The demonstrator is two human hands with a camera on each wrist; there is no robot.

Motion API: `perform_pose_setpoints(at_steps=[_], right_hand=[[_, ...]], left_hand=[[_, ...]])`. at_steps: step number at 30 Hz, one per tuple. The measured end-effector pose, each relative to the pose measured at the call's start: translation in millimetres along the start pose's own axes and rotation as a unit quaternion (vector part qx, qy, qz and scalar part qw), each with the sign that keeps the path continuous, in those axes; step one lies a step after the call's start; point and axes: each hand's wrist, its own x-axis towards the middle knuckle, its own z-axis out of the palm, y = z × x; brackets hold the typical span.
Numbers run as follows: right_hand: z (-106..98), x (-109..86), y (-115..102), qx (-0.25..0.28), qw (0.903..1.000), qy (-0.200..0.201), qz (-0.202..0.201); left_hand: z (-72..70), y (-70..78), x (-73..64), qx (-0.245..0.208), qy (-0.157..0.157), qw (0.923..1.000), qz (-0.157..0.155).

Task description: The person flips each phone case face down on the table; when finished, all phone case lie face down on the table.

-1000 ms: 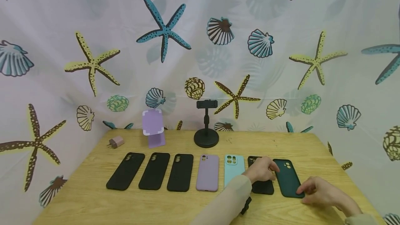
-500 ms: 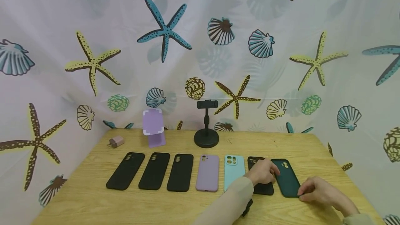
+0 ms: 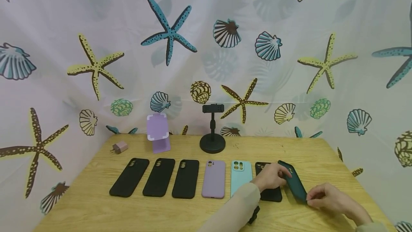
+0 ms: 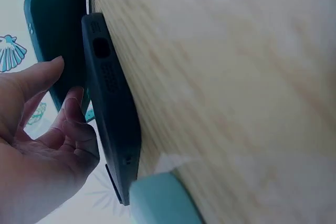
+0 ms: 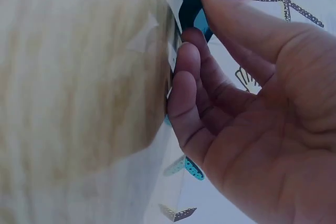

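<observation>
A dark green phone case is tilted up on edge at the right end of a row of cases. My left hand pinches its far left side; in the left wrist view the thumb lies on the green case with fingers behind it. My right hand pinches the near right corner between thumb and forefinger, and its other fingers curl loosely in the right wrist view. Under the left hand lies a black phone case, partly hidden. A light blue phone case is beside it, partly covered by the left sleeve.
Further left lie a lilac phone case and three black ones, the middle one among them. Behind stand a black phone holder, a purple phone stand and a pink charger plug. A patterned curtain surrounds the wooden table.
The green case lay flat before; its left side has now risen and it leans over toward the right. My right hand has closed onto its corner. The other cases have not moved.
</observation>
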Motion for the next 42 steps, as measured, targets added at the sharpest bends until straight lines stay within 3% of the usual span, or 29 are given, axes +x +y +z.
perform_pose_setpoints(at_steps=[9,17,27,37,42], right_hand=[[4,3.3,-9,0.019,0.9994,-0.001,0.028],[9,10.0,-18,0.02,0.9995,0.009,0.022],[16,18.7,-24,0.033,0.9965,0.039,0.065],[9,14.6,-25,0.112,0.9932,-0.005,0.03],[4,10.2,-25,0.145,0.9891,0.007,0.026]], left_hand=[[0.3,8.4,-0.6,0.006,0.012,0.9991,0.04],[4.7,10.5,-3.8,0.002,0.039,0.9991,0.018],[5.8,12.6,-5.6,-0.016,0.045,0.9987,0.015],[11.3,8.5,-5.2,-0.06,0.051,0.9967,0.017],[11.5,8.5,-5.0,-0.06,0.057,0.9965,0.017]])
